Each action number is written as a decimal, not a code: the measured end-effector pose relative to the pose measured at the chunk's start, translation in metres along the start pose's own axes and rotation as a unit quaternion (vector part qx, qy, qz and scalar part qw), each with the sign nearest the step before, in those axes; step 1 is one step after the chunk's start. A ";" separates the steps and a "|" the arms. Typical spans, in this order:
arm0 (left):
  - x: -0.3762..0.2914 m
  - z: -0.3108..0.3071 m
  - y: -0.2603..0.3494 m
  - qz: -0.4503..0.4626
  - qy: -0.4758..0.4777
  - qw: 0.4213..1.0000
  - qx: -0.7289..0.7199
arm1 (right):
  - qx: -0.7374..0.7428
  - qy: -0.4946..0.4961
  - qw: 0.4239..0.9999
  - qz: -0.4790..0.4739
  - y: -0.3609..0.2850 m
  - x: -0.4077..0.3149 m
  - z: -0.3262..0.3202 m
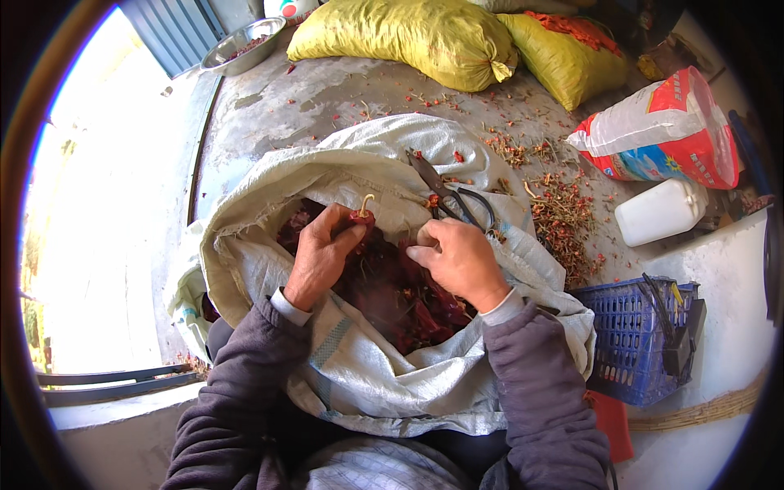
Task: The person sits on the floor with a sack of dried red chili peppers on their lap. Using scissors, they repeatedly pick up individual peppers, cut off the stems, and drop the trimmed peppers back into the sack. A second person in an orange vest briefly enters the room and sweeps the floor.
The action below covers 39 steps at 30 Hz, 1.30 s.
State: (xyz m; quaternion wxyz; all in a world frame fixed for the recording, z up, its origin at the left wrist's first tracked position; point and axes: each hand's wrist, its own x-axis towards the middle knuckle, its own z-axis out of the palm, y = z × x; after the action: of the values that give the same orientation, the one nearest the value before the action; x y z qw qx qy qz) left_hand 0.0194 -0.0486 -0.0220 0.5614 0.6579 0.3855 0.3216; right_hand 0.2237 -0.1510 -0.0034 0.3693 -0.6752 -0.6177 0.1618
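My left hand (324, 248) pinches a dried red chili pepper (362, 218) between thumb and fingers, its pale curved stem pointing up. Below both hands, a white woven sack (392, 392) gapes wide with its rim rolled back. Many dark red dried chilies (392, 300) lie inside it. Over the right part of the opening is my right hand (456, 257), its fingers curled; whether something small sits between them cannot be made out. Black-handled scissors (450, 190) rest on the sack's far side just beyond that hand, which partly hides their handles.
Stem scraps (563, 220) litter the floor at right. Beyond are yellow sacks (404, 43) and a metal basin (245, 49) of chilies. A red-and-white bag (661, 131), white plastic jug (661, 211) and blue plastic crate (631, 337) stand at right. Another woven sack (187, 312) sits left.
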 end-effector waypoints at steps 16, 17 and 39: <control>-0.007 -0.003 0.017 0.160 -0.186 0.951 0.188 | 0.062 0.004 0.990 -0.130 -0.008 0.016 0.014; -0.005 -0.003 0.017 0.174 -0.193 0.946 0.196 | 0.030 0.009 0.990 -0.140 -0.009 0.016 0.012; 0.001 -0.009 0.023 -0.040 -0.106 0.991 -0.065 | 0.145 0.025 0.964 0.220 0.005 0.038 -0.047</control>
State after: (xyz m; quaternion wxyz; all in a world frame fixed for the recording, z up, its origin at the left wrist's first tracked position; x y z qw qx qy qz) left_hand 0.0160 -0.0449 0.0019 0.6530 0.6346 0.3282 0.2514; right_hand 0.2662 -0.1286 0.0339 0.4343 -0.7376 -0.4138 0.3100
